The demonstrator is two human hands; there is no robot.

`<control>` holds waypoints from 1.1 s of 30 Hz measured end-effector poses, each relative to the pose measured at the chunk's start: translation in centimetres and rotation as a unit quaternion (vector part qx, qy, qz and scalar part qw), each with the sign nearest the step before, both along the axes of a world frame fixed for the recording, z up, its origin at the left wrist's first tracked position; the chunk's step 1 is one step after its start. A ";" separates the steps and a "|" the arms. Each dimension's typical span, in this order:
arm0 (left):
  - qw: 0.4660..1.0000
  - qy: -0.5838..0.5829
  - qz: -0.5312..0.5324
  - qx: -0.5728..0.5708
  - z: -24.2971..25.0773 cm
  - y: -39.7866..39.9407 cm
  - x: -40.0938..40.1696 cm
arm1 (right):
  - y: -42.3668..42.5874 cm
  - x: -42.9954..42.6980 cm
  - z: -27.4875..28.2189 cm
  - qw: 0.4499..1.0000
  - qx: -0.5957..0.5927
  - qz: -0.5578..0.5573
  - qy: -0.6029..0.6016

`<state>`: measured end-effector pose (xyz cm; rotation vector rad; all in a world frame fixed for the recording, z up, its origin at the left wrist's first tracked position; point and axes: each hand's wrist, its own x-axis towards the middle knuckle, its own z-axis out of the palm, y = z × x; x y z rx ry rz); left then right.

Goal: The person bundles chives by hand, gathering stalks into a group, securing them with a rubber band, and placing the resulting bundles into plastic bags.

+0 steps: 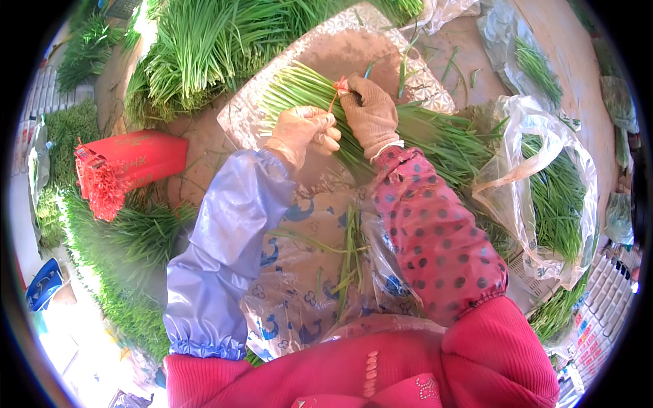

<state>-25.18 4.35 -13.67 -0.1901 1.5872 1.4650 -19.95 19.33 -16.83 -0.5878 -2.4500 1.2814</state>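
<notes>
A bundle of long green leafy stalks [301,89], possibly Chinese chives, lies across a patterned board [255,107] dusted with soil. Around the bundle runs a red tie [340,86]. My left hand [308,132], in a pale glove, rests at the near side of the bundle with its fingers closed on one end of the tie. My right hand [371,109], in a brown knit glove, lies on top of the bundle and pinches the tie near its twisted part. The leafy ends spread out to the right beneath my right wrist.
A large heap of green stalks [204,56] lies beyond the board. At the left a red box [153,155] holds a bunch of red ties [104,191], with more greens [137,239] below. A clear plastic bag [541,163] of greens stands at the right. Patterned plastic sheeting [306,285] covers my lap.
</notes>
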 end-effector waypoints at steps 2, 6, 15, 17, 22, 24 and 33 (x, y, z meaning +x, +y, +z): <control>1.000 0.009 0.019 -0.004 0.1 0.4 0.3 | 0.4 0.3 -1.0 0.999 -0.022 0.026 0.038; 0.998 0.014 0.050 -0.019 0.3 0.8 0.6 | 0.9 0.5 -1.1 0.979 -0.199 0.028 0.025; 0.995 0.052 0.016 -0.088 0.9 2.2 0.0 | 2.0 -1.0 1.8 0.968 -0.171 0.088 -0.161; 0.994 0.053 0.012 -0.093 1.1 2.2 -0.2 | 1.7 -1.1 1.9 0.971 -0.172 0.070 -0.153; 0.992 0.046 -0.043 -0.112 2.1 2.3 -0.9 | 2.1 -1.3 0.7 0.948 -0.272 0.016 -0.165; 0.979 0.135 -0.074 -0.130 1.8 1.5 -1.7 | 2.2 -1.3 1.3 0.933 -0.301 -0.001 -0.195; 0.679 0.634 -0.310 -0.202 -0.3 -2.0 -5.5 | 1.3 -1.1 1.1 0.952 -0.254 -0.010 -0.169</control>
